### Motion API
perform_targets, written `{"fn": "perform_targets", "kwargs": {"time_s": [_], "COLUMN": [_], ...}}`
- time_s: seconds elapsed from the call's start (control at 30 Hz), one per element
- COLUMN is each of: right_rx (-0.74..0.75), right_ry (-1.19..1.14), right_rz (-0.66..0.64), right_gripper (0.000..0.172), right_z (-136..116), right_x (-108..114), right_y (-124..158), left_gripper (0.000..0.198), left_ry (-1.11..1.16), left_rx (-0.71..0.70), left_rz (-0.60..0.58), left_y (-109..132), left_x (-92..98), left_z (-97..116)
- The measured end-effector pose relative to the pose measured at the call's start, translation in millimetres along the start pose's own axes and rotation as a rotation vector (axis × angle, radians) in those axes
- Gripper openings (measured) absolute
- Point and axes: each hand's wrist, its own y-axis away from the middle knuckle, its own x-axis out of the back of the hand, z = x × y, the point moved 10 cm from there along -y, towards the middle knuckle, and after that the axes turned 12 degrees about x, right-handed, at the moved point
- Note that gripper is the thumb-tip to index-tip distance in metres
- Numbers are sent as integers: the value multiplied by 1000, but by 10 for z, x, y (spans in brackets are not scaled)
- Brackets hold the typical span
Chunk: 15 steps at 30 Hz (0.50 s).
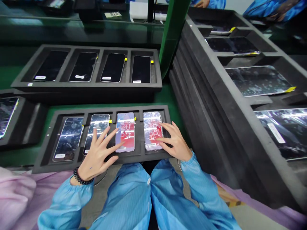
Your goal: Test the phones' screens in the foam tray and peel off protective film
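Note:
A black foam tray [141, 156] lies in front of me with phones in its compartments. My left hand [97, 153] is spread over the second phone [99, 123] from the left, its fingertips reaching the left edge of a lit phone [126, 134] with a pink and lilac screen. My right hand [176, 142] has its fingers apart at the right side of the rightmost phone [151, 127], also lit, under wrinkled clear film. Whether the fingertips press on the screens I cannot tell. A dark phone [69, 137] rests in the leftmost compartment.
Behind stands another foam tray [96, 84] of dark phones. At right rises a tall stack of foam trays [203, 105] with phones on top. A green post [174, 35] stands between them. Another tray [28, 127] is at left. A co-worker's blue sleeve [261, 9] shows at the top right.

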Motion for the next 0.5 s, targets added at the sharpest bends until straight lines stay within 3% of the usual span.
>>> {"fn": "perform_targets", "kwargs": {"time_s": [0.1, 0.2, 0.33, 0.5], "right_rx": [-69, -133, -144, -115], "right_ry": [33, 85, 99, 65], "right_rz": [-27, -22, 26, 39], "right_gripper": [26, 37, 40, 29], "right_z": [110, 174, 156, 92], "right_x": [-57, -57, 10, 58], "right_y": [-63, -135, -177, -93], "left_gripper": [54, 56, 55, 51], "left_ry": [-46, -15, 63, 107], "left_rx": [99, 234, 249, 209], "left_rz": [-18, 64, 124, 81], "left_y": [-141, -264, -296, -154], "left_x": [-91, -31, 70, 88], "left_z": [-151, -284, -219, -123]}}
